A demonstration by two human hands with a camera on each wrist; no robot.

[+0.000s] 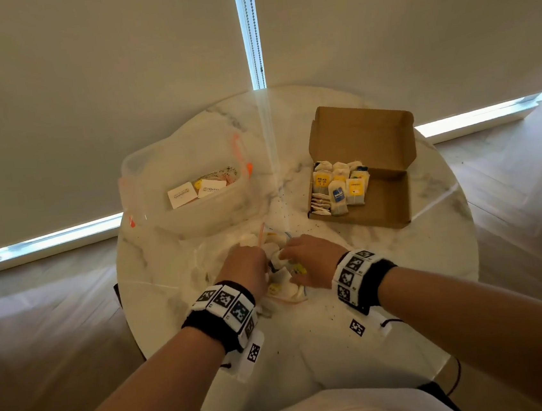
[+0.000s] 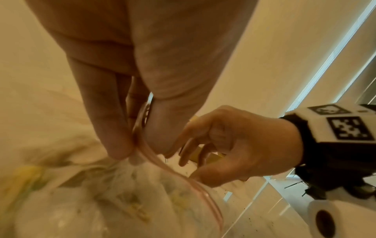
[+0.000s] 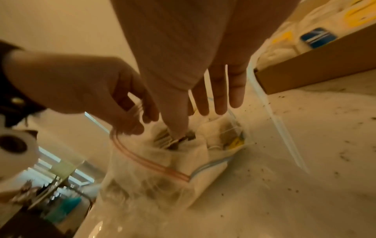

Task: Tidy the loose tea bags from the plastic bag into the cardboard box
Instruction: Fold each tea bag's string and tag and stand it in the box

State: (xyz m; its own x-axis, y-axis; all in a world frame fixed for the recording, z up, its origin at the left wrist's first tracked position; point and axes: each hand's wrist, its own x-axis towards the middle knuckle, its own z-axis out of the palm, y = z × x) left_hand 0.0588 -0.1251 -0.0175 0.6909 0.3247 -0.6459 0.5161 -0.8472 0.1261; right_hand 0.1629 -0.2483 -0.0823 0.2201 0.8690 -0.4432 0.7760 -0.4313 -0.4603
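Observation:
A clear zip plastic bag (image 1: 287, 292) (image 3: 152, 177) (image 2: 122, 201) of loose tea bags (image 3: 213, 133) lies on the marble table in front of me. My left hand (image 1: 248, 261) (image 2: 138, 153) (image 3: 130, 125) pinches the bag's pink zip rim between thumb and fingers and lifts it. The thumb of my right hand (image 1: 305, 255) (image 3: 189, 125) (image 2: 189, 167) is down in the bag's mouth, touching a tea bag. Its other fingers are spread over the far rim, and I see nothing held between them. The brown cardboard box (image 1: 380, 207) (image 3: 315, 72) stands open at the right, with tea bags (image 1: 341, 188) in its left half.
A clear plastic container (image 1: 197, 213) with white packets stands at the back left of the round table (image 1: 372, 295). Dark tea crumbs are scattered between bag and box. A white paper roll (image 2: 335, 220) (image 3: 14, 145) shows beyond the table's edge. Window blinds hang close behind.

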